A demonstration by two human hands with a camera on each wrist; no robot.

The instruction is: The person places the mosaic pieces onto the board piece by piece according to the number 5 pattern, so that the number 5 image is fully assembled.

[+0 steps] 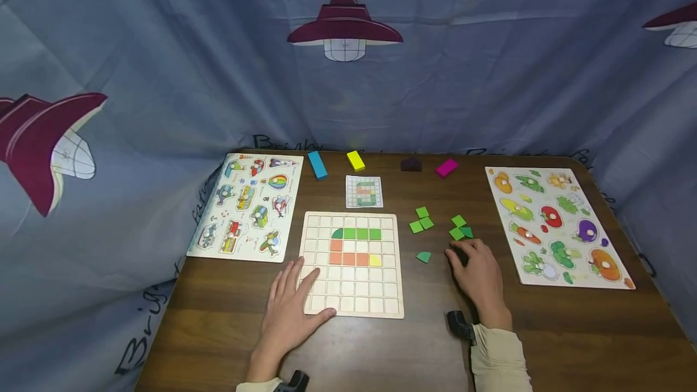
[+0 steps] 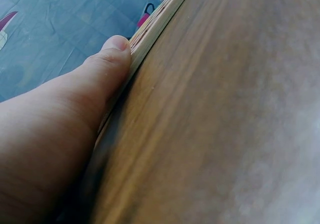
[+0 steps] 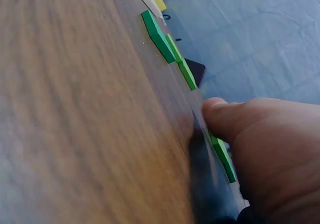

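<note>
A wooden grid board (image 1: 348,307) lies mid-table with a green quarter-round piece, green, orange-red and yellow squares in its cells. My left hand (image 1: 288,310) rests over its lower left corner, fingers spread and thumb along the near edge; in the left wrist view the thumb (image 2: 117,44) meets the board's side. My right hand (image 1: 480,274) is low over the table, its fingertips right at a small cluster of green tiles (image 1: 458,221). Left of it lie a loose green quarter-round tile (image 1: 423,256) and another cluster of green squares (image 1: 422,224). The right thumb (image 3: 217,104) partly hides tiles.
A small pattern card (image 1: 364,192) lies behind the board. Blue (image 1: 317,165), yellow (image 1: 356,161), dark (image 1: 411,165) and magenta (image 1: 447,168) blocks stand along the far edge. A vehicle puzzle board (image 1: 245,207) lies left, a vegetable puzzle board (image 1: 558,228) right.
</note>
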